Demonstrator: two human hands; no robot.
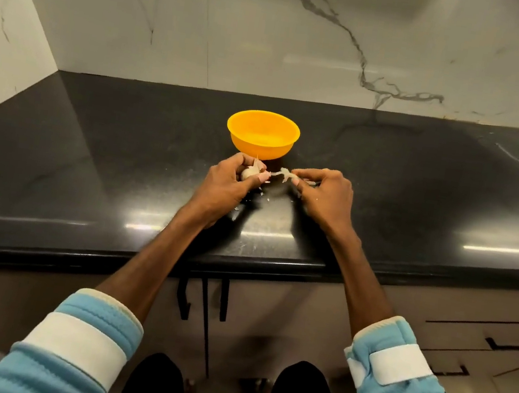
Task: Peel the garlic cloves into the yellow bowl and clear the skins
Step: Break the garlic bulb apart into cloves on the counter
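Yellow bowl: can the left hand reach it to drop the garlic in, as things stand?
Probably yes. The bowl sits just beyond the left hand and its garlic, nothing between; the right hand pinches skin off to the side.

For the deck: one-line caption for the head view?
Left hand holds garlic, right hand pinches a strip of skin, near the yellow bowl on a black counter.

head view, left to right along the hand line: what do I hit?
left hand → garlic in its grip → strip of skin across the gap → right hand pinching that strip. The yellow bowl sits behind, spanning garlic and skin, so it is left out.
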